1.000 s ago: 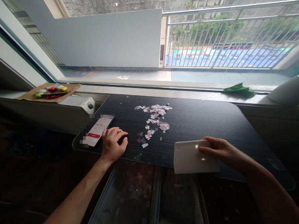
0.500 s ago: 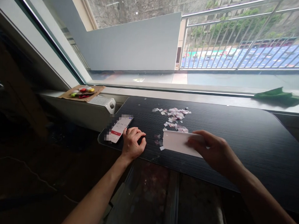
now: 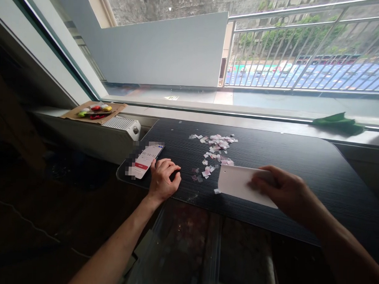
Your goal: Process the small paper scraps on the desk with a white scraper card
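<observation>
My right hand [image 3: 277, 185] grips a white flat rectangular piece [image 3: 236, 182] with a small dark spot or hole near one corner. Whether it is card or plastic I cannot tell. Its left end is just beside a scatter of small whitish-pink paper bits [image 3: 219, 142] on the black table [image 3: 289, 154]. One bit lies under its lower left corner. My left hand [image 3: 165, 177] rests on the table with curled, loose fingers, thumb apart, nothing in it. Next to it lies a phone [image 3: 147, 159] with a lit timer screen.
A clear plastic container or bag [image 3: 172, 246] is below the table's front edge. Behind the table run a sill and a window. On the left are a white radiator [image 3: 124, 127] and cardboard [image 3: 71, 111] with colourful items [image 3: 96, 108]. A green cloth-like thing [image 3: 337, 123] lies at right.
My right hand and the white piece have moved right, away from the bits, uncovering some of them. My left hand stays by the phone. The view has shifted slightly.
</observation>
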A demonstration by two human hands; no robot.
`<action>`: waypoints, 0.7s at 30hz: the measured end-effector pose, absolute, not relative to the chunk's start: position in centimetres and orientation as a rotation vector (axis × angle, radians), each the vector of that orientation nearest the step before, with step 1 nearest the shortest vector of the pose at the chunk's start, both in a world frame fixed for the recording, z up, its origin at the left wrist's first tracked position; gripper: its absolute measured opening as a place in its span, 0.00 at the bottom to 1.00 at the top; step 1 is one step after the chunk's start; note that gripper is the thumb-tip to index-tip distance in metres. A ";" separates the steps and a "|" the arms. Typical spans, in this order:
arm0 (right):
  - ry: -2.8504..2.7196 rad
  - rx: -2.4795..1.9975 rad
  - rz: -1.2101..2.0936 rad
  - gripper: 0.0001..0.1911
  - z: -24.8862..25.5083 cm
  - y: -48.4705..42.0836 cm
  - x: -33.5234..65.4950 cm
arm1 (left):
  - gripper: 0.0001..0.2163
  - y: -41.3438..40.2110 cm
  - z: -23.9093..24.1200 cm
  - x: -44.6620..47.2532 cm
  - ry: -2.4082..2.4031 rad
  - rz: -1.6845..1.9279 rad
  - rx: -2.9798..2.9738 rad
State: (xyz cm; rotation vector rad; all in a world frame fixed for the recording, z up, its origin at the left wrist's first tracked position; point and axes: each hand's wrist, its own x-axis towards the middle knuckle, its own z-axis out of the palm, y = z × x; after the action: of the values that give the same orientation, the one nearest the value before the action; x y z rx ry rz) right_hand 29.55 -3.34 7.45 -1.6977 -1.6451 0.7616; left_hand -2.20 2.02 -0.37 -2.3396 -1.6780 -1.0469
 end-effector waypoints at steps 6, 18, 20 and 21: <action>-1.623 -1.754 0.790 0.16 7.3 -3.8 33.0 | 0.06 2.1 -0.3 -2.3 -1.637 -1.031 -2.333; -1.322 -1.700 1.242 0.19 5.3 -2.8 34.8 | 0.06 2.2 -0.2 -2.8 -1.595 -1.023 -2.335; -1.301 -1.727 1.284 0.20 5.7 -3.5 35.7 | 0.06 2.3 -0.2 -2.8 -1.602 -1.007 -2.336; -1.287 -1.738 1.283 0.21 5.9 -3.8 36.2 | 0.06 2.3 -0.3 -2.8 -1.608 -0.999 -2.334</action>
State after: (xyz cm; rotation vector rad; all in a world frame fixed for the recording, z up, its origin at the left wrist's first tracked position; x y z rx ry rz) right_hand 36.21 -3.78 5.93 -1.7381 -1.2870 1.2827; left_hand -2.80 2.27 -0.26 -2.3341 -1.6083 -0.9995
